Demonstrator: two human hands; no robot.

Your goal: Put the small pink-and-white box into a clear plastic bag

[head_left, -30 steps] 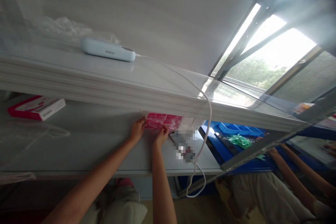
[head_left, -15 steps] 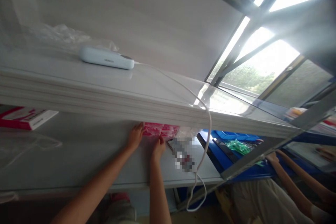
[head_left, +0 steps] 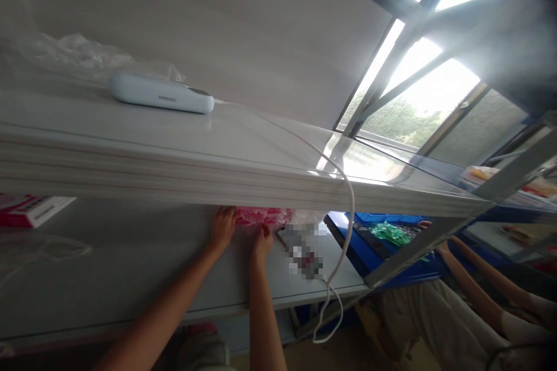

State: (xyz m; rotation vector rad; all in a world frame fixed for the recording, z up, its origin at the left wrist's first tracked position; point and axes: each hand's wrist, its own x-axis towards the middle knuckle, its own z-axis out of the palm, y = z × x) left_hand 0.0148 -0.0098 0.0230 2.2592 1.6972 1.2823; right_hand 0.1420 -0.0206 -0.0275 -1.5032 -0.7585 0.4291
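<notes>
Below the upper shelf, a pink plastic bag [head_left: 264, 215] lies on the lower work surface, its back part hidden by the shelf edge. My left hand [head_left: 224, 228] grips the bag's left end with bent fingers. At the bag's front edge, the fingers of my right hand [head_left: 261, 244] are pinched together on the plastic. A phone-like device [head_left: 302, 249] with a blurred-out screen lies just right of my right hand. Clear plastic [head_left: 308, 218] sits beside the pink bag's right end.
Above my hands, the upper shelf [head_left: 243, 177] carries a pale blue device [head_left: 161, 93] and crumpled clear plastic [head_left: 82, 55]. A white cable [head_left: 350, 208] hangs over its edge. A pink-and-white box [head_left: 37, 210] lies at left. Another person's arms [head_left: 474, 290] work at the blue table on the right.
The view has shifted slightly, so the shelf things appear farther left. My hands stay at the pink bag with almost the same grip.
</notes>
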